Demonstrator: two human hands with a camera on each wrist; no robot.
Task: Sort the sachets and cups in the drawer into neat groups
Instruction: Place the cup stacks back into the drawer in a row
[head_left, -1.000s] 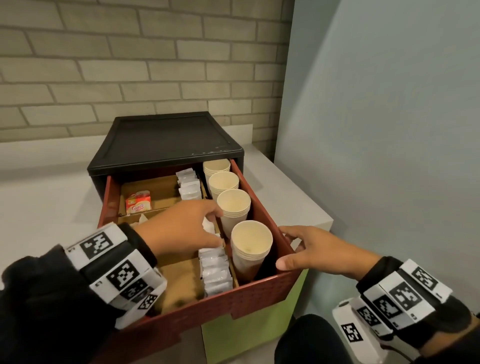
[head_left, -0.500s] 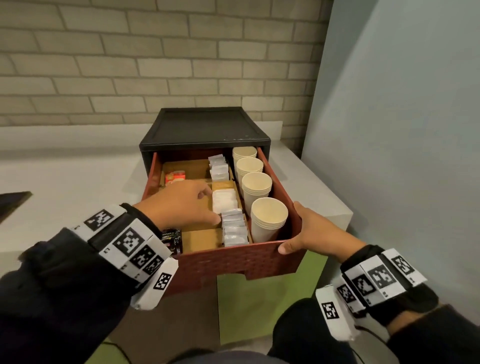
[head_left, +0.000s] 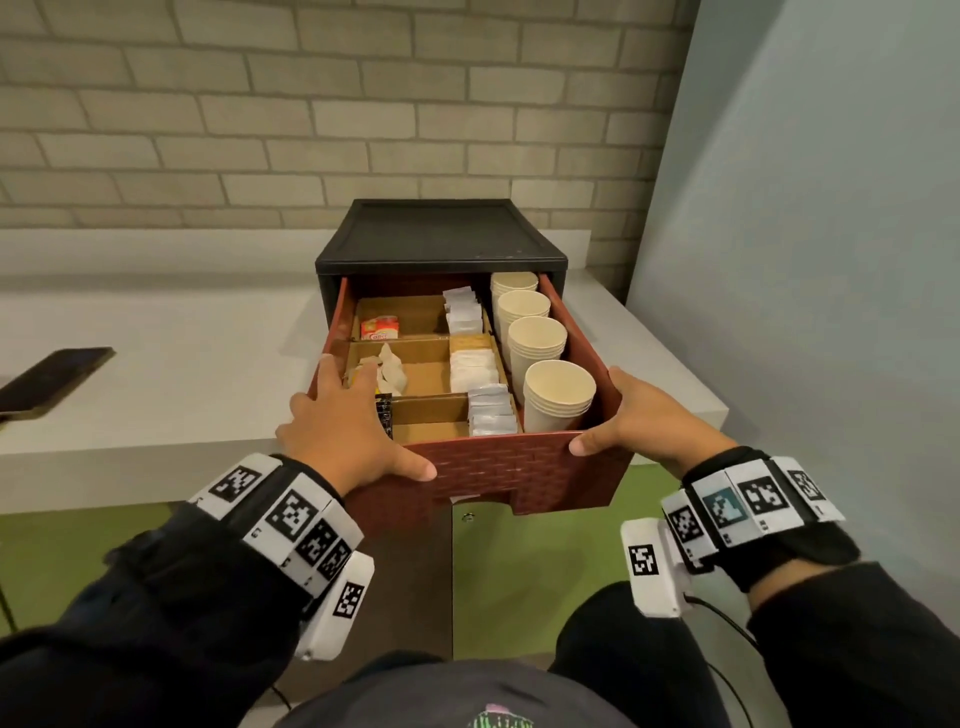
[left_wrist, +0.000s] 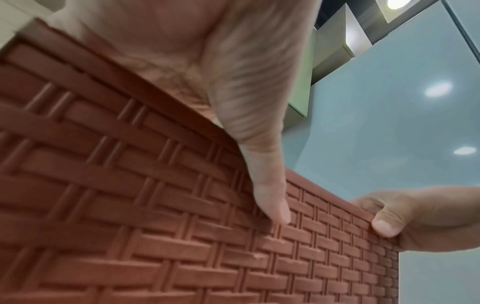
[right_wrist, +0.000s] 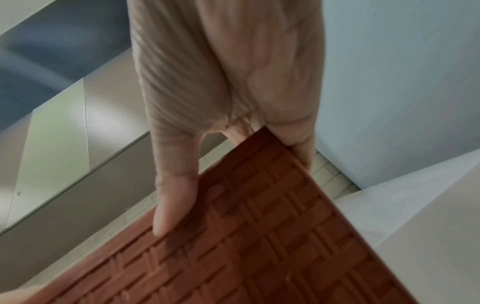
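Note:
The red-brown woven drawer (head_left: 509, 467) stands pulled out of its black cabinet. My left hand (head_left: 358, 421) grips its front left corner, thumb on the front panel (left_wrist: 155, 226) and fingers over the left wall. My right hand (head_left: 631, 415) grips the front right corner (right_wrist: 272, 236), thumb on the front and fingers along the outer side. Inside, several stacks of paper cups (head_left: 558, 395) line the right side. White sachets (head_left: 491, 415) run in a row beside them. A red sachet (head_left: 379, 328), pale crumpled sachets (head_left: 389, 369) and a black sachet (head_left: 383, 410) lie in the left cardboard compartments.
The black cabinet (head_left: 441, 234) sits on a white counter (head_left: 182, 374) against a brick wall. A dark phone (head_left: 52, 379) lies at the counter's left. A blue-grey wall (head_left: 805, 260) stands close on the right. Green cupboard doors (head_left: 519, 571) are below the drawer.
My left hand has come off the sachets inside the drawer and taken hold of its front left corner. My right hand stays at the front right corner. The view has pulled back.

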